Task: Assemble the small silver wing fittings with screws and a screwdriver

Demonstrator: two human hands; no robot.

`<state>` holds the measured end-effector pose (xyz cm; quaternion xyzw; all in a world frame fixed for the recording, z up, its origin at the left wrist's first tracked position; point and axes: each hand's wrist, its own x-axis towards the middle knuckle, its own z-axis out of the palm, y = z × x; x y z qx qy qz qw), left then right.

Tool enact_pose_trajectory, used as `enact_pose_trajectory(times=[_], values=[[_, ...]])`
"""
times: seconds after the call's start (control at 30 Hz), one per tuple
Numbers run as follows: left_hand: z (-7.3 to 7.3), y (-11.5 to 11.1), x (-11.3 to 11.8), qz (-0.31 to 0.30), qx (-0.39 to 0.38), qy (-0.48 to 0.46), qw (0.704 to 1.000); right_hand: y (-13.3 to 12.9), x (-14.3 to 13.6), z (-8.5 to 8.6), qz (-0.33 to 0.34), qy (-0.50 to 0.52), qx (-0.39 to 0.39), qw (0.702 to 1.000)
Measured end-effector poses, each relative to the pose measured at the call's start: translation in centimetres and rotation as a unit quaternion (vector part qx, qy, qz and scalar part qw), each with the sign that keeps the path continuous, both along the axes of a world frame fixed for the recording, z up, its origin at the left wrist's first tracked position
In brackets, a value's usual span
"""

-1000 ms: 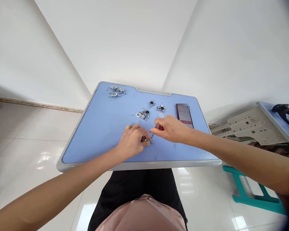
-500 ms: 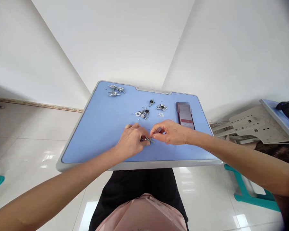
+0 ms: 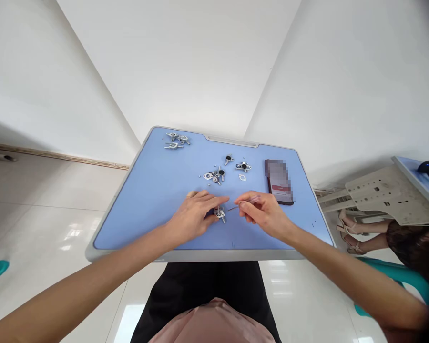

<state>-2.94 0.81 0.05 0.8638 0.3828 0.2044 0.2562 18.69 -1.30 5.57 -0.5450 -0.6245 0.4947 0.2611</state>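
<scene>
On the blue table (image 3: 150, 209), my left hand (image 3: 195, 213) has its thumb and fingers around a small metal part (image 3: 219, 214), which rests near the front edge. Just right of it, my right hand (image 3: 259, 212) pinches a thin screwdriver (image 3: 253, 200) with a clear handle, its tip pointing left toward the part but apart from it. Beyond the hands lies a cluster of metal parts with black discs (image 3: 216, 175). Another black-disc part (image 3: 229, 158), a similar group (image 3: 243, 166) and a flat metal plate (image 3: 242, 177) are behind and to the right.
Several metal brackets (image 3: 177, 140) lie at the back left. A phone (image 3: 279, 183) is on the right side of the table. Farther right are another desk (image 3: 420, 183), a person's feet (image 3: 353, 238) and a green stool (image 3: 396, 276). White walls stand behind.
My right hand has pulled back to the right with the screwdriver, away from the metal part. My left fingers have straightened, showing more of the part. The view has shifted slightly.
</scene>
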Motion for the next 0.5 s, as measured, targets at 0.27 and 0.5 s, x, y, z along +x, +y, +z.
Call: enact_pose_trajectory(times=[0.27, 0.5], values=[[-0.2, -0.6, -1.0, 0.072, 0.058, 0.025, 0.995, -1.6, -0.7, -4.9, 0.022, -0.178, 0.232, 0.956], [0.1, -3.9, 0.4, 0.162, 0.007, 0.048, 0.986, -3.2, -2.5, -5.1, 0.032, -0.148, 0.191, 0.97]])
